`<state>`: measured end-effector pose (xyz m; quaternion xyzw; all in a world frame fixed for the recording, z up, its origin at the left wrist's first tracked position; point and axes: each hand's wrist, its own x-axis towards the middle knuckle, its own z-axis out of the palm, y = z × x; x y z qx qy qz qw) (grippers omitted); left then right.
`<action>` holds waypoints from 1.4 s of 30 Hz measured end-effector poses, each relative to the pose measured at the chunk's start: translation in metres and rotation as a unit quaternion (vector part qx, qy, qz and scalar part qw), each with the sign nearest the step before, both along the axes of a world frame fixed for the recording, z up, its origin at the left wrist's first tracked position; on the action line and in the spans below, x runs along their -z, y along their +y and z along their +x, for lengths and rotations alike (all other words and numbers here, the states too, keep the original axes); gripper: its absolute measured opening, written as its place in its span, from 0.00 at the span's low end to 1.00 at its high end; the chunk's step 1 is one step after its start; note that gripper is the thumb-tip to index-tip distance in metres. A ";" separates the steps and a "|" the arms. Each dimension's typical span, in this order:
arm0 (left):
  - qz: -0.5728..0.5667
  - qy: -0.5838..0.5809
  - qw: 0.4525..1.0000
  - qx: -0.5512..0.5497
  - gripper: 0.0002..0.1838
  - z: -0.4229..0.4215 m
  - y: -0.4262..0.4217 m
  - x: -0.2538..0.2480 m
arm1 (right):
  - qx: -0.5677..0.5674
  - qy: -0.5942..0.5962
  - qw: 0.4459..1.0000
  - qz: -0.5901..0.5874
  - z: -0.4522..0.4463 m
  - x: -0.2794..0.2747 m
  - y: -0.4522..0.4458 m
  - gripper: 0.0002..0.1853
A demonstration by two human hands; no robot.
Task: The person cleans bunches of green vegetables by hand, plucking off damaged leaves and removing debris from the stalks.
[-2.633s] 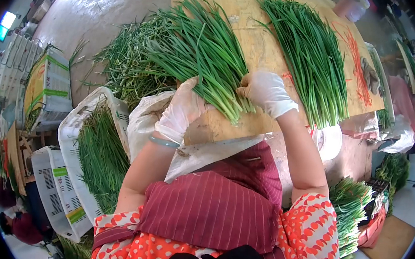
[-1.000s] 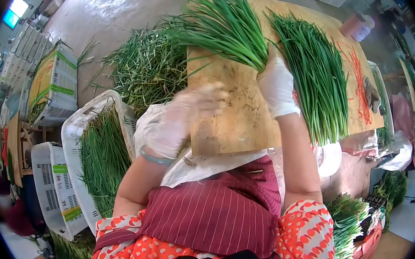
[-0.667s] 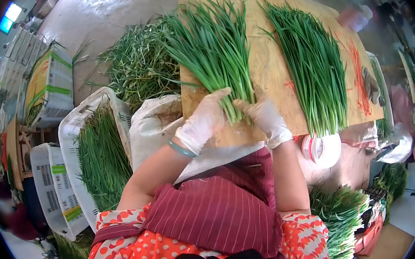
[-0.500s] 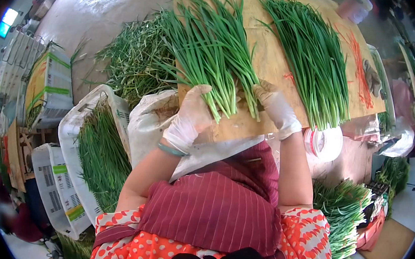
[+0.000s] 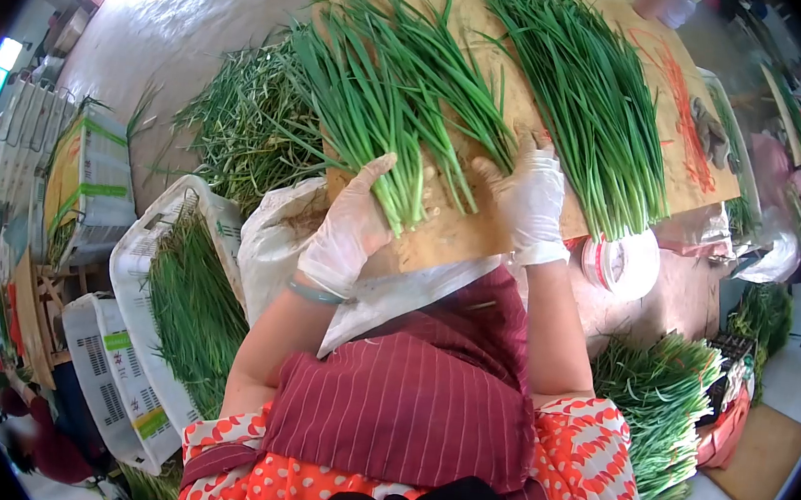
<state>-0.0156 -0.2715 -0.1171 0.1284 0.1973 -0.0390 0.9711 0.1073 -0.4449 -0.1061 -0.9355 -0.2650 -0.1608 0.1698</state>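
Note:
Long green leafy stalks (image 5: pixel 365 116) lie fanned out on the left of a wooden board (image 5: pixel 430 243), their pale ends toward me. My gloved left hand (image 5: pixel 350 221) grips the left part near its ends, thumb on top, its other fingers mostly hidden. My gloved right hand (image 5: pixel 529 200) is at the ends of a thinner portion (image 5: pixel 477 108) angled to the right, with these ends between thumb and fingers. Some loose stalks lie between the hands. A thick, neat row of stalks (image 5: pixel 593 105) rests to the right of my right hand.
Red ties (image 5: pixel 688 114) and a grey glove (image 5: pixel 710 135) lie on the board's right. A heap of trimmings (image 5: pixel 249 120) and a white crate (image 5: pixel 134 258) of stalks stand left. A round white container (image 5: pixel 626 265) is below the board; a person (image 5: pixel 54 448) is at lower left.
Earlier, both hands were at one gathered bunch. Since then the stalks have been spread apart: my right hand has moved right and away from me with some, while my left has shifted slightly left.

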 end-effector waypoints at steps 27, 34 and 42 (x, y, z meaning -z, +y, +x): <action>0.121 0.070 0.990 0.020 0.16 -0.004 0.000 0.003 | -0.051 0.179 0.956 0.226 0.024 -0.006 0.004 0.07; 0.117 0.049 0.992 0.026 0.16 -0.004 0.002 0.009 | -0.163 0.117 0.964 0.176 0.019 -0.029 -0.005 0.08; 0.120 0.042 0.992 0.015 0.16 -0.006 0.000 0.005 | -0.152 0.156 0.950 0.225 0.024 -0.011 0.012 0.05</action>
